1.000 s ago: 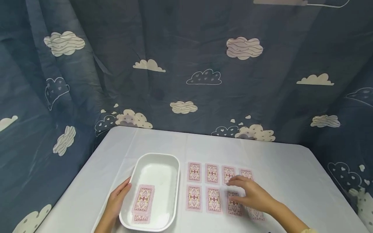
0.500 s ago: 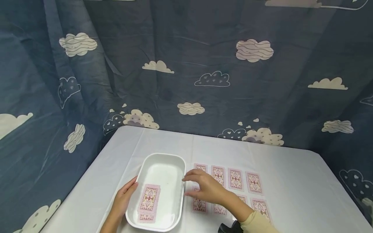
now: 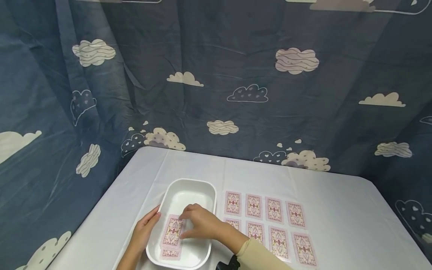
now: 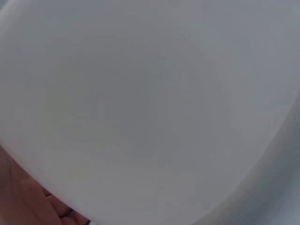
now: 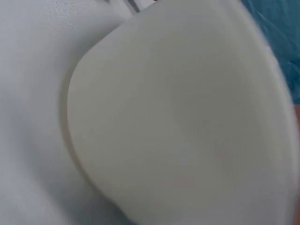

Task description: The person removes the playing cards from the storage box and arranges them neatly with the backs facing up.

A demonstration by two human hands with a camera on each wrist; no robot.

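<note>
A white tray [image 3: 197, 249] lies on the table, with my left hand [image 3: 143, 230] holding its left side by the rim. In the left wrist view the tray's pale surface [image 4: 150, 112] fills most of the picture, and part of a hand [image 4: 28, 197] shows at the lower left corner. Inside the tray lie overlapping playing cards [image 3: 172, 232], backs up with a red ornate pattern. Over the tray reaches my right hand [image 3: 202, 223], its thumb and fingers apart at the right edge of the upper card. The right wrist view shows the tray's wall [image 5: 178, 112], not the hand.
Two rows of face-down playing cards [image 3: 254, 206] lie right of the tray on the white tablecloth [image 3: 351, 217]. My right forearm partly covers the nearer row. A dark blue cloud-print curtain [image 3: 202, 105] hangs behind the table. A black object [image 3: 228, 263] sits by my right sleeve.
My right hand has moved left from above the card rows into the tray. My left hand stays at the tray's side. The head view has shifted slightly.
</note>
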